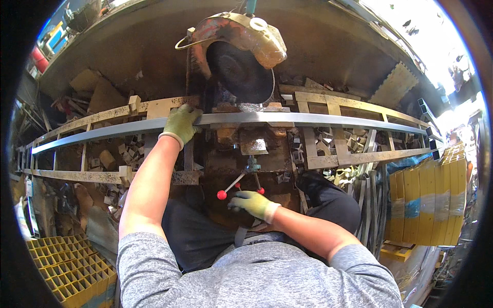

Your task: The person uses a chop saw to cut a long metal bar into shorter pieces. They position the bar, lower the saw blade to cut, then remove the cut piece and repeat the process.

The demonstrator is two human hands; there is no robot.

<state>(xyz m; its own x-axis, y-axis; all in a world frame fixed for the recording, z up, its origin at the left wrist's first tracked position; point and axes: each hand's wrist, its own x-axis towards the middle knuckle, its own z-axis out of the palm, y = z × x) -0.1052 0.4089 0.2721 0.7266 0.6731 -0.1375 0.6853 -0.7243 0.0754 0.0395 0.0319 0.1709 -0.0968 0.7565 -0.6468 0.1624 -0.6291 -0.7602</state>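
A long silvery metal tube [308, 118] lies crosswise over the machine bed and the frames on both sides. My left hand [181, 123], in a yellow-green glove, is wrapped over it left of the vise. Near my body, a three-armed vise handle with red knobs [222, 195] sticks out from the clamp [253, 146]. My right hand [253, 204], in a matching glove, hovers just below those knobs. Its fingers point left, loosely curved, with nothing seen in them. Beyond the tube stands a cut-off saw's dark round blade [239, 72] under a worn guard [233, 31].
Slatted metal support frames [102, 177] flank the machine, with many short tube offcuts [131, 149] beneath. Yellow tube stacks stand at lower left [67, 262] and right [426, 200]. Long tubes [367, 205] lean right of my leg. A tall metal panel [138, 43] closes the back.
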